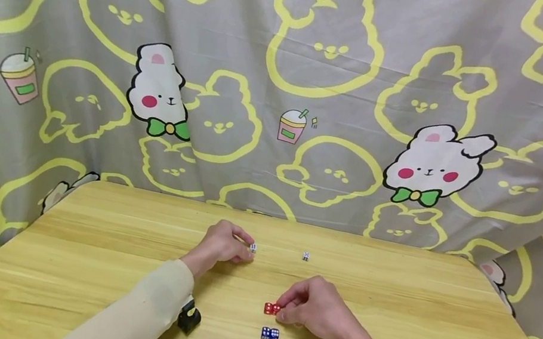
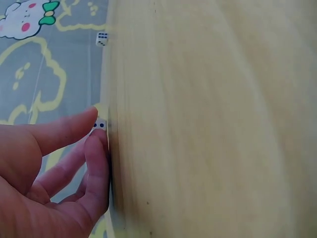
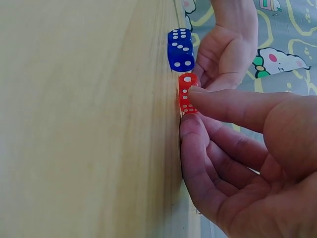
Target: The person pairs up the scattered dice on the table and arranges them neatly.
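Note:
Far back on the table, my left hand (image 1: 225, 241) pinches a white die (image 1: 253, 248) between thumb and fingertips; in the left wrist view only a dotted strip of that die (image 2: 100, 125) shows. A second white die (image 1: 306, 256) stands apart to its right. Nearer to me, my right hand (image 1: 315, 307) pinches the right one of two red dice, thumb on one side and index finger on the other. The left red die (image 1: 268, 308) sits right against it. Just in front, two blue dice (image 1: 270, 334) stand side by side, untouched by either hand.
The dice are on a light wooden table (image 1: 87, 258). A grey curtain (image 1: 227, 174) with yellow outlines and white rabbits hangs behind the table's back edge and along both sides. A black wrist mount (image 1: 189, 319) is on my left sleeve.

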Demonstrator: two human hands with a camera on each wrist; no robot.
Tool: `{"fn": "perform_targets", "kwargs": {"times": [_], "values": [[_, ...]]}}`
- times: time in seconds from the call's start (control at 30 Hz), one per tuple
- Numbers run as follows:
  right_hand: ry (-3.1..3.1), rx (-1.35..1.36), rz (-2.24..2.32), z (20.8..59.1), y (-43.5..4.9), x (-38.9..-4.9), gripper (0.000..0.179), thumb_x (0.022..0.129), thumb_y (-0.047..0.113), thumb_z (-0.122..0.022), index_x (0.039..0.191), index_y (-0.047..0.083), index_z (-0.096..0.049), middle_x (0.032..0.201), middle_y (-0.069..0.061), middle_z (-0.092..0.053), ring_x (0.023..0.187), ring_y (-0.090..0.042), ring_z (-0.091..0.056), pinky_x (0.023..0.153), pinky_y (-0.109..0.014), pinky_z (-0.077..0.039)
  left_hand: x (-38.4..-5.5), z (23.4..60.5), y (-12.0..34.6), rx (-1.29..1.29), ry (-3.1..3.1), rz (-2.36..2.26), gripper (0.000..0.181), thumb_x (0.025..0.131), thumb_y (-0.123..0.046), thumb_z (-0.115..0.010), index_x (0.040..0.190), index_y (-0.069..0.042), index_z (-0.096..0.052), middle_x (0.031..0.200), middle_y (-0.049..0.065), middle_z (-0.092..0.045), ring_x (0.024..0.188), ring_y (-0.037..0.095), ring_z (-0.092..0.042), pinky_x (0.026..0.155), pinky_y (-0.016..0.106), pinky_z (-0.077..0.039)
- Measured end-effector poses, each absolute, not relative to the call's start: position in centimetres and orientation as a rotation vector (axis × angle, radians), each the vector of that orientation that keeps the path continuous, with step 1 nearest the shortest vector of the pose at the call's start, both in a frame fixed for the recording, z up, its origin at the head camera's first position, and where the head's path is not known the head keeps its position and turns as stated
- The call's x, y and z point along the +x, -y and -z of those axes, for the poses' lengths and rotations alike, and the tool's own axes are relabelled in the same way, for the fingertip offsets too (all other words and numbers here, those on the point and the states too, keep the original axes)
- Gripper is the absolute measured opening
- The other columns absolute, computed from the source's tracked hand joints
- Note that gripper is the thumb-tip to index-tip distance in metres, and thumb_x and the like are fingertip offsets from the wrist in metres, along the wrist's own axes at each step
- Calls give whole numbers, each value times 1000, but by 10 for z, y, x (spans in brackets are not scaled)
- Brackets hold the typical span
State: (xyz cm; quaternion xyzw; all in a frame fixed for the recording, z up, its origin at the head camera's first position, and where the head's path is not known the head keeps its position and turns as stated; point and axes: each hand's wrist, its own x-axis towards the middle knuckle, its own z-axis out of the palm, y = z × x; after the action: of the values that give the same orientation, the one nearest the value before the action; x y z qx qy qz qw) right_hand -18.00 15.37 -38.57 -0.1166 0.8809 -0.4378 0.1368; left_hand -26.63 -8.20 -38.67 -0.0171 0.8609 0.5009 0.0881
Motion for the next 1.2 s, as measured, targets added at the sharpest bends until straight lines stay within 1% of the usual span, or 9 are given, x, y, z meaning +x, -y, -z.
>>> {"fn": "perform_targets", "kwargs": {"times": [0.17,0.37,0.6,0.8,0.97,1.2], "values": [[-2547,-350,1266,386,-154,-181,13,80,7,-90,87,11,-80,75,1,-71,70,-13,-59,58,-22,-45,-268,386,80,-46,-2583,-1478,23,79,-3,-90,101,-5,-82,84,8,-79,63,11,-67,61,22,-57],[-2561,-334,1261,385,-156,-180,14,79,7,-91,87,11,-80,75,1,-71,69,-14,-59,58,-23,-46,-269,384,74,-40,-2597,-1461,17,80,-3,-89,95,-5,-82,80,6,-77,61,9,-66,60,21,-55],[-2561,-340,1261,385,-155,-180,14,79,7,-91,87,12,-80,76,1,-72,70,-14,-60,58,-22,-46,-268,384,73,-41,-2629,-1433,14,80,-1,-89,91,-4,-81,80,7,-77,60,9,-67,58,21,-56],[-2566,-353,1246,385,-153,-181,14,80,7,-91,87,12,-80,76,2,-71,70,-13,-59,59,-22,-46,-268,384,76,-53,-2611,-1450,12,82,0,-88,91,-2,-80,85,9,-77,60,8,-67,60,20,-58],[-2568,-345,1243,385,-152,-181,14,80,7,-91,86,12,-80,75,1,-70,70,-13,-58,58,-22,-45,-266,382,78,-37,-2592,-1447,10,83,-2,-88,90,-3,-80,86,9,-78,62,8,-67,61,20,-57],[-2569,-342,1245,385,-152,-181,14,80,7,-91,86,12,-80,75,2,-71,69,-13,-59,58,-22,-45,-264,382,79,-19,-2543,-1479,9,85,-2,-87,91,-2,-80,89,8,-77,70,10,-71,69,23,-62]]}}
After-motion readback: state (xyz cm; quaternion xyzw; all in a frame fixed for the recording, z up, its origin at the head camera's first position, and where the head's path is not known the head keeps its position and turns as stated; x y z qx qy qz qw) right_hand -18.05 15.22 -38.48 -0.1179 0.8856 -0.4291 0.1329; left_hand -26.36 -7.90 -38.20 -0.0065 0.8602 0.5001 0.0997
